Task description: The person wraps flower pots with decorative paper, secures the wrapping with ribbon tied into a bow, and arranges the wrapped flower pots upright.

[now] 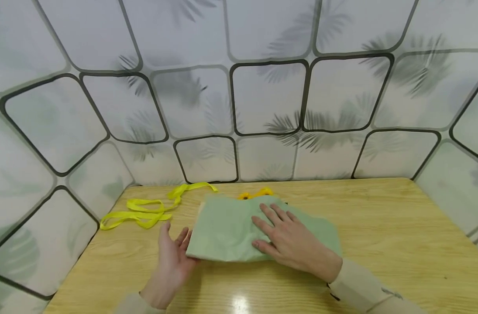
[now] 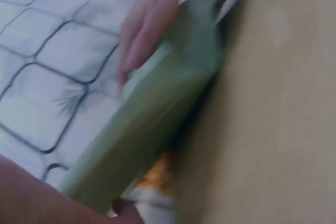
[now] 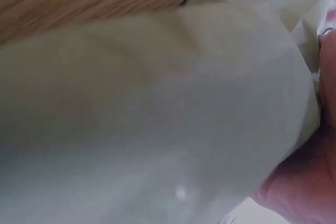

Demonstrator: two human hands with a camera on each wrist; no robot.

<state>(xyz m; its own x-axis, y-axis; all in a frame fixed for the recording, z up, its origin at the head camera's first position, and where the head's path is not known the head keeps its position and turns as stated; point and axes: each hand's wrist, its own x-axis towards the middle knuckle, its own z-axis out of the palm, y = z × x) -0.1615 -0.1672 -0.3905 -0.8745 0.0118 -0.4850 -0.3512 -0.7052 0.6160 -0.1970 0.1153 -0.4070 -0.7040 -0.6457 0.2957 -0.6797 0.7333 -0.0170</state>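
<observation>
You appear to be at the stage of laying and pressing the green sheet [image 1: 227, 231] into shape. It lies in front of you on the worktop [image 1: 400, 244], its near edge facing you and its right part slanting away under your forearm. Your right grip [image 1: 291, 240] rests flat on its upper face, fingers spread and pinching nothing. Your left grip [image 1: 176, 257] stands at the sheet's left end, palm turned up, thumb apart from the fingers, which reach to the side edge; it looks spread rather than closed round the sheet, though how the fingertips meet the far side is hidden.

Yellow flowers [image 1: 266, 191] peek out just past the sheet's far edge. You cannot tell from here how much of them lies underneath. The yellow ribbon [image 1: 154, 216] lies in loose loops to the left, apart from the sheet and not yet in use.

The next move seems to call for keeping the right palm down as a light anchor while your left fingers take the free left edge and bring it round evenly. Press gently: the sheet looks thin and could crease.
</observation>
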